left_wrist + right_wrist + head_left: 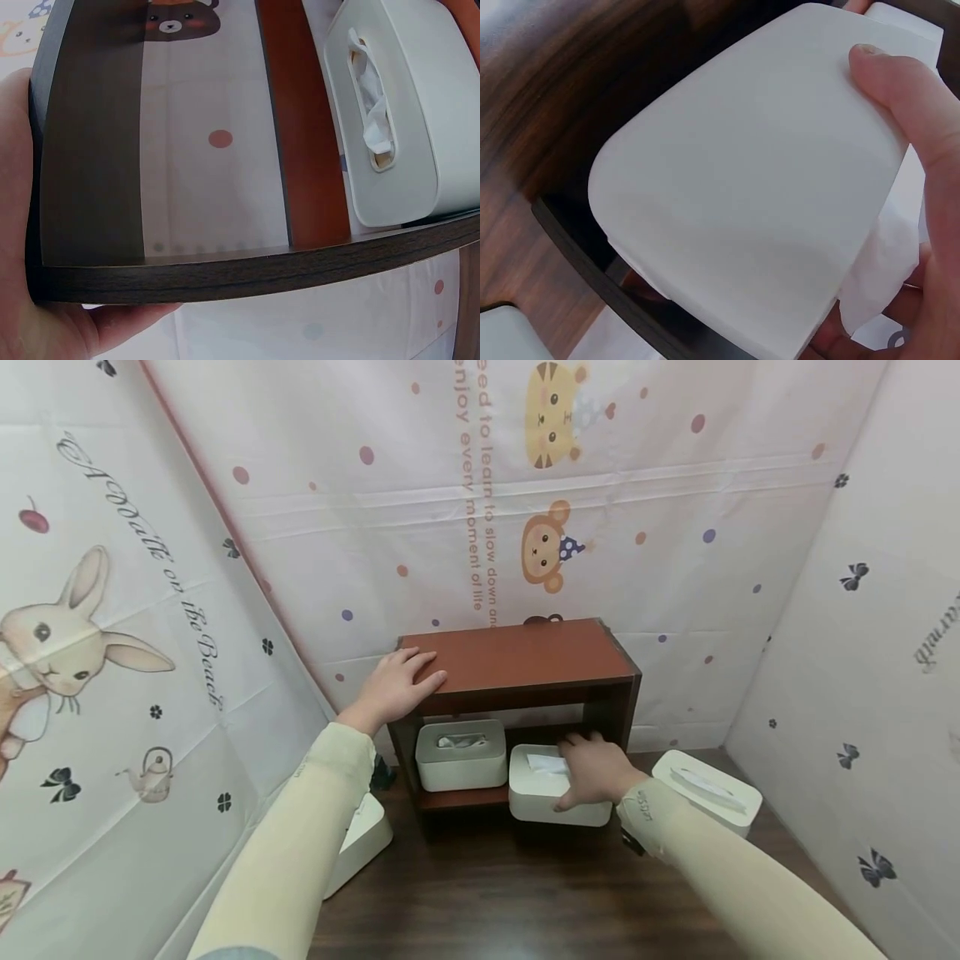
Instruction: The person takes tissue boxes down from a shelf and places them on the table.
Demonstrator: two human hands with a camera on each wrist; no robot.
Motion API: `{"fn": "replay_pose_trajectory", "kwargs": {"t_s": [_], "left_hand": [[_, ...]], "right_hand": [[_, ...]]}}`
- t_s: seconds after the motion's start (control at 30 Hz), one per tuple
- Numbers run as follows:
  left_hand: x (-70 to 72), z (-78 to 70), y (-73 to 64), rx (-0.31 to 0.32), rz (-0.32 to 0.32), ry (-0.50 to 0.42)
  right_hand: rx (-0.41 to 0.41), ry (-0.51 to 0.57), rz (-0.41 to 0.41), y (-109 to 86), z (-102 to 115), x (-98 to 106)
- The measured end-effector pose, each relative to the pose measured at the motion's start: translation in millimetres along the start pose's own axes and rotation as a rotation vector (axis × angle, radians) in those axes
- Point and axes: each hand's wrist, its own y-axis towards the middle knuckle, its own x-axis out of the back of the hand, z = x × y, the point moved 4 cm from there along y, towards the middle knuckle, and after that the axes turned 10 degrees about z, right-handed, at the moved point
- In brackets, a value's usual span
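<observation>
My left hand [393, 687] rests on the top left corner of a small brown shelf [525, 652], fingers spread over the top board; in the left wrist view one finger lies along the outside of the side panel. My right hand [597, 770] grips a white tissue box [532, 806] at the right half of the lower compartment. Its thumb presses the front face and the fingers reach over the top, beside the protruding tissue [885, 255]. The box juts out past the shelf's front edge. Left of it, another tissue box [461, 770] sits inside the compartment.
On the dark wooden table [480, 893], a third tissue box [708, 789] stands right of the shelf, near the right curtain. A further white box [360, 843] lies at the left, partly hidden by my left forearm. Printed curtains [337, 568] enclose the back and sides.
</observation>
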Motion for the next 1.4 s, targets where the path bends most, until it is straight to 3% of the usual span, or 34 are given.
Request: {"fn": "replay_pose_trajectory", "kwargs": {"t_s": [0.3, 0.63, 1.13, 1.4], "left_hand": [[0.5, 4.7, 1.8, -0.002, -0.003, 0.027], [-1.3, 2.2, -0.6, -0.007, -0.002, 0.003], [3.9, 4.2, 0.8, -0.016, -0.003, 0.014], [1.9, 3.8, -0.1, -0.010, -0.004, 0.014]], "right_hand": [[0.010, -0.005, -0.029, -2.2, 2, 6], [0.020, -0.033, -0.063, -20.2, 4, 38], [0.053, -0.070, -0.129, -85.0, 10, 113], [0.035, -0.082, -0.187, -129.8, -3, 134]]}}
